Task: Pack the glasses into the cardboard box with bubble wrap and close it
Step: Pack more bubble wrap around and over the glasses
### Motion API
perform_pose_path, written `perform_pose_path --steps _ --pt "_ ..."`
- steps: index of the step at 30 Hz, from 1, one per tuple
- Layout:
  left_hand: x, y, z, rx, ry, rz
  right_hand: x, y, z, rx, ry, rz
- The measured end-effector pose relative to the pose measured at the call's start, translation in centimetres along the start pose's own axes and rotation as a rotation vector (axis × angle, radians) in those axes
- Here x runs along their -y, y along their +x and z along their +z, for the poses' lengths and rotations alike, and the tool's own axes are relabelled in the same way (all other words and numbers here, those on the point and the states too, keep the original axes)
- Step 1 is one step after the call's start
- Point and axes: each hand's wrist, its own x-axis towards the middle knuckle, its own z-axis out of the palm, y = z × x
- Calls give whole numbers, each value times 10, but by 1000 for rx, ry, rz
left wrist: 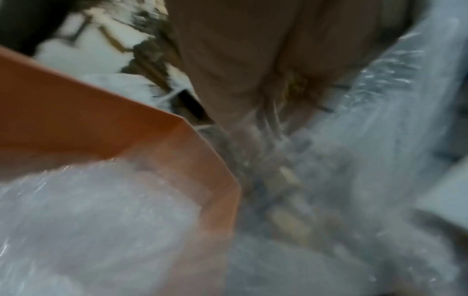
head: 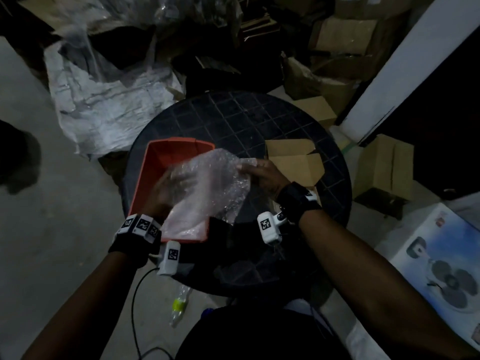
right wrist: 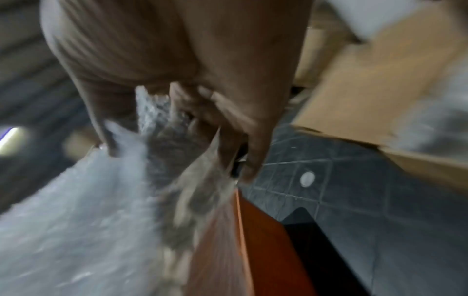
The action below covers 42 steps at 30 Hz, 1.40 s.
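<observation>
A clear sheet of bubble wrap (head: 210, 183) hangs between both hands over the orange plastic bin (head: 155, 162) on the left of the round black table (head: 246, 118). My left hand (head: 168, 183) grips the sheet's left side and shows dimly through it. My right hand (head: 249, 168) pinches the right edge. More bubble wrap (left wrist: 88, 220) lies inside the bin (left wrist: 76, 120). The open cardboard box (head: 296, 165) stands just right of my right hand, flaps up. The right wrist view shows fingers (right wrist: 228, 124) curled on the wrap (right wrist: 76, 220). No glasses are visible.
A white woven sack (head: 104, 100) lies on the floor behind the table. Cardboard boxes (head: 384, 167) stand to the right, and a printed fan carton (head: 441, 268) sits at the lower right. A plastic bottle (head: 179, 305) and a black cable lie on the floor near me.
</observation>
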Motion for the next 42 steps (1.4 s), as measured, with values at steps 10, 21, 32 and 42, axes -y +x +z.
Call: perform_pose_path --steps 10,21,32,42 --pt "-33 -13 123 261 -136 -264 -24 -27 -64 -251 40 245" --pt "12 19 153 313 50 -318 -63 -66 -110 -437 -9 552" --pt "21 39 151 282 173 -119 -64 -82 -127 -475 223 261" --pt "25 52 145 240 168 -72 -49 -89 -129 -403 235 167"
